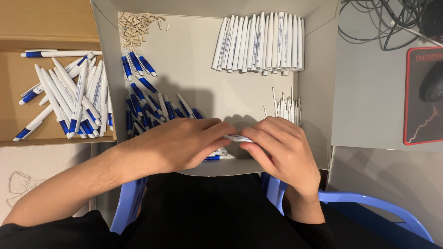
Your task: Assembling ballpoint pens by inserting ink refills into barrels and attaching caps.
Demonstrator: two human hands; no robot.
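Where the hands meet at frame centre, the left hand (177,145) and right hand (279,147) pinch one white pen (237,138) between them. They work over a grey tray (318,83), with finished pens (69,92) boxed at upper left.

A shallow grey-white cardboard box (318,92) sits open in the middle, its flaps folded outward and its floor pale. To its left, touching its wall, lies a brown cardboard box (14,83), also open, with a brown flap across its far side. The white pen barrels (260,44) in the grey box carry small blue printed markings along their length, too small to make out.
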